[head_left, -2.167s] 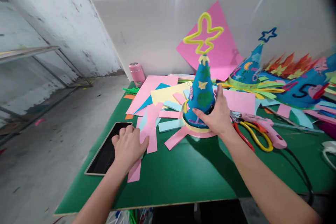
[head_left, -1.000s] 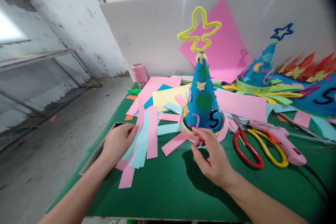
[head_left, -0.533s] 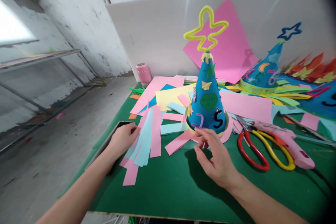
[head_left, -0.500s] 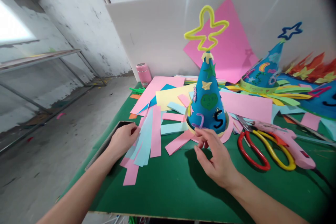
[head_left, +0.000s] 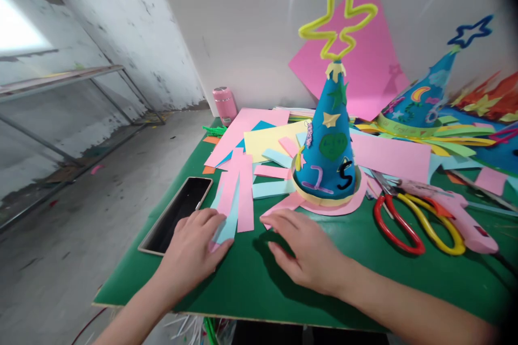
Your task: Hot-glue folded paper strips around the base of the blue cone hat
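On the green table top (head_left: 251, 285), near edge | my left hand (head_left: 194, 248) lies flat and open on the paper strips (head_left: 238, 194), right of a black phone (head_left: 178, 213) | my right hand (head_left: 309, 253) is spread, empty, near side of the blue cone hat (head_left: 329, 156) | white board (head_left: 243, 38) far, grey floor (head_left: 81, 215) left

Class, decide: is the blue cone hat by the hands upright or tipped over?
Upright: the blue cone hat sits on its base, yellow star loop topmost.
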### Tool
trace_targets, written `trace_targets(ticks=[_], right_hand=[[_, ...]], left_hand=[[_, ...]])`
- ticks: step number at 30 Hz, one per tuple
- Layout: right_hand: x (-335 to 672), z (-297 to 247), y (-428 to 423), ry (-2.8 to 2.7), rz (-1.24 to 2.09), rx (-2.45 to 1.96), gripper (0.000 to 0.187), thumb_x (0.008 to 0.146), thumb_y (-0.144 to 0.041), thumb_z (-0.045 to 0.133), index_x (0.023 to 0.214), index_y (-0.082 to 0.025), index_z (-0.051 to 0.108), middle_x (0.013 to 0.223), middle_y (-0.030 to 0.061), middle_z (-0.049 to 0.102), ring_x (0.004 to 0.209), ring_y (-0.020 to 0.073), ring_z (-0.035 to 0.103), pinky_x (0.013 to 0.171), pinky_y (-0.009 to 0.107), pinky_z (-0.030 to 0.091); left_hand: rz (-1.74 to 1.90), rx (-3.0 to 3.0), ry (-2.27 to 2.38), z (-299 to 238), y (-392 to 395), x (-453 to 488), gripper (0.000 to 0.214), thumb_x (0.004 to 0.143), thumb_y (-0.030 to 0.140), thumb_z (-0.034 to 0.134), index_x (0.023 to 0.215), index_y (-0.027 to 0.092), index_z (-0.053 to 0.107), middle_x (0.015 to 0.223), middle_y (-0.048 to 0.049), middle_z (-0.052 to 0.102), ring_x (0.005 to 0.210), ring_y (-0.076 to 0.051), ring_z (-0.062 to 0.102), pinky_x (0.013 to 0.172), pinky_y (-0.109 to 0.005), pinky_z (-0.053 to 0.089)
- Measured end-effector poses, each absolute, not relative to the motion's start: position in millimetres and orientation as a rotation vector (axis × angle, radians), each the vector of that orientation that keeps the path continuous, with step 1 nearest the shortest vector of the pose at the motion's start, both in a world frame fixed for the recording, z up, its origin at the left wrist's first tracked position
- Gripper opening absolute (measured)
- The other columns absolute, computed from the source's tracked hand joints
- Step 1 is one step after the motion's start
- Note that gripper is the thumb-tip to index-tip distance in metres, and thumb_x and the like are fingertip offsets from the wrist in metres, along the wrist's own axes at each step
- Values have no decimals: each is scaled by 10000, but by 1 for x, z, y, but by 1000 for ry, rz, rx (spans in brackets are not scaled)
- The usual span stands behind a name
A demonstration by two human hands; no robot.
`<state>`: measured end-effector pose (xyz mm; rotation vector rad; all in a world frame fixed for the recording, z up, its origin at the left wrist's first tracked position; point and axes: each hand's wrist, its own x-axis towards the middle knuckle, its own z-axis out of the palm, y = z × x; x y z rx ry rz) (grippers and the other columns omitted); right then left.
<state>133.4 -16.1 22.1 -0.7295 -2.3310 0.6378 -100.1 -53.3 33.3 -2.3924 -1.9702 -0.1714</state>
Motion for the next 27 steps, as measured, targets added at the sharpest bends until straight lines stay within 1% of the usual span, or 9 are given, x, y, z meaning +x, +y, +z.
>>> trace_targets(ticks=[3, 5, 9, 13, 17, 20, 22, 25, 27], right_hand=[[104, 26, -11, -2454, 591, -683, 399, 797, -197, 449, 1192, -141, 454, 1170, 89, 530, 1048, 206, 478, 890, 336, 397], [85, 24, -5, -2513, 536, -671, 457, 777, -186, 456, 1226, -112, 424, 1209, 103, 512, 1084, 215, 462, 910, 339, 382], [59, 15, 4, -2576, 457, -710, 480, 755, -181, 463, 1220, -69, 431, 1201, 145, 521, 1072, 250, 477, 891, 372, 388], [52, 11, 6, -2568, 458, -761, 446, 768, -182, 441, 1188, -34, 456, 1117, 167, 566, 1028, 256, 504, 858, 370, 402], [53, 13, 7, -2564, 469, -773, 448, 765, -180, 425, 1185, -25, 457, 1090, 165, 582, 1009, 242, 519, 840, 349, 410], [56, 16, 9, -2576, 477, -744, 500, 727, -215, 467, 1204, -63, 449, 1078, 135, 590, 976, 224, 533, 802, 324, 425], [58, 17, 11, -2585, 475, -728, 513, 702, -262, 509, 1195, -129, 470, 1076, 105, 587, 955, 224, 536, 775, 328, 430], [59, 16, 12, -2581, 457, -756, 393, 706, -295, 527, 1090, -217, 556, 1105, 84, 563, 965, 243, 516, 764, 369, 410], [58, 13, 12, -2558, 451, -801, 288, 746, -286, 500, 1010, -224, 597, 1128, 87, 544, 991, 247, 492, 772, 385, 390]], left_hand=[[-108, -2395, -1826, 31, -65, -102, 312, 781, 390, 500, 1006, 183, 562, 1004, -89, 602, 949, -267, 535, 762, -407, 391], [-73, -2401, -1752, 30, -67, -103, 302, 798, 371, 483, 1015, 174, 561, 978, -89, 620, 932, -265, 545, 761, -415, 386], [3, -2459, -1634, 31, -62, -104, 259, 828, 277, 442, 1009, 141, 568, 938, -98, 631, 855, -248, 577, 746, -401, 398], [165, -2520, -1577, 36, -56, -99, 202, 825, 175, 418, 898, 144, 604, 831, -89, 624, 773, -232, 582, 710, -367, 415], [320, -2531, -1484, 42, -51, -93, 196, 782, 85, 427, 777, 151, 611, 717, -73, 614, 669, -221, 571, 681, -366, 414], [337, -2548, -1417, 45, -47, -96, 204, 780, 58, 425, 750, 156, 602, 689, -56, 617, 657, -210, 575, 695, -365, 408], [280, -2552, -1421, 48, -45, -102, 235, 798, 47, 389, 759, 160, 591, 696, -47, 618, 673, -200, 578, 710, -363, 403], [140, -2595, -1441, 56, -41, -113, 237, 830, 106, 359, 783, 173, 581, 714, -38, 613, 694, -198, 575, 703, -360, 402], [49, -2632, -1443, 65, -40, -115, 238, 848, 168, 346, 792, 183, 577, 714, -31, 610, 679, -191, 569, 677, -346, 409]])
